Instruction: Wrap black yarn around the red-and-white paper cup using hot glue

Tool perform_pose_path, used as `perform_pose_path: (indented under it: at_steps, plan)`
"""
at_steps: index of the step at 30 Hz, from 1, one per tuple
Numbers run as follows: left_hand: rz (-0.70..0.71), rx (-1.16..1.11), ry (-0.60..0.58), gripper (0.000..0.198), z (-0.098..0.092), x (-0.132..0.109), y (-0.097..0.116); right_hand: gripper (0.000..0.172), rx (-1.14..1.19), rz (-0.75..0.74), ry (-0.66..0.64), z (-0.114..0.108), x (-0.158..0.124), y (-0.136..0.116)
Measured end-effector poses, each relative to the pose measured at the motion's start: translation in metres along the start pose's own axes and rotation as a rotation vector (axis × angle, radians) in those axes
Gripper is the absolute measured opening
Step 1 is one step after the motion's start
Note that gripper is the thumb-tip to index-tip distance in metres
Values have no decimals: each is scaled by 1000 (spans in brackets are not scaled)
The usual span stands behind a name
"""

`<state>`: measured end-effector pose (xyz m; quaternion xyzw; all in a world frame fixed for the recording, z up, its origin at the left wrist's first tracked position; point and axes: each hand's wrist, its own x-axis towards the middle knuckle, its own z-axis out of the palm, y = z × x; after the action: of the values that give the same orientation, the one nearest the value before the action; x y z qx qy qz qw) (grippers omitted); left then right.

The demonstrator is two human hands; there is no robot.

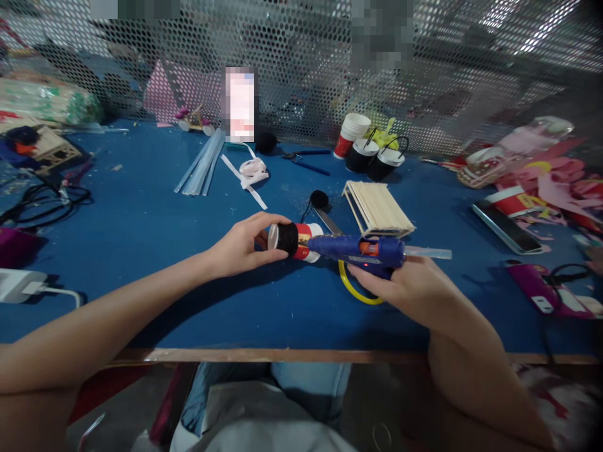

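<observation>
My left hand (252, 246) is wrapped around one end of a red and white paper cup (305, 233) lying on its side. Black yarn (286, 239) is wound around the part nearest my fingers. In my right hand (405, 285) is a blue glue gun (348, 248) with a clear glue stick (431, 252) poking out of its back. Its nozzle points left and meets or overlaps the cup; whether they touch, I cannot tell. Behind the gun lie scissors with a yellow handle (354, 290), their blades partly hidden. A small black yarn ball (319, 199) rests just beyond the cup.
Past the gun stands a small wooden-stick rack (379, 208). Farther back are stacked paper cups (351, 133), black-wrapped cups (362, 156), pliers (306, 160), white ribbon (253, 171) and glue sticks (201, 164). A phone (506, 227) and purple power strip (549, 292) lie right; cables (44, 194) lie left.
</observation>
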<state>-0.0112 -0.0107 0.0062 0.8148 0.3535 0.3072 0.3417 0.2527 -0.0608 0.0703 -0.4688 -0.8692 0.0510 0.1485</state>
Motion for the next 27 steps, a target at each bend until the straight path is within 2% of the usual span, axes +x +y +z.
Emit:
perform_pose_path:
  at_steps: [5,8,13,15,19,25,27]
  plan:
    - [-72,-66,-18,50,1,1,1,43,-35,-70,22,0,2,-6]
    - [-109,-71,-20,50,1,1,2,41,-17,-69,13,0,2,-7]
    - [-101,-87,-25,50,1,1,2,28,71,70,41,1,-2,-7]
    - [-96,-81,-25,50,1,1,2,30,13,21,54,2,-5,-5]
    - [-137,-63,-20,50,0,1,3,35,-178,-208,56,1,-6,-5]
    - [-167,-78,-38,52,1,2,7,31,-112,-135,162,-5,1,-15]
    - [-176,-73,-39,51,1,2,8,33,-181,-171,160,-6,-1,-15]
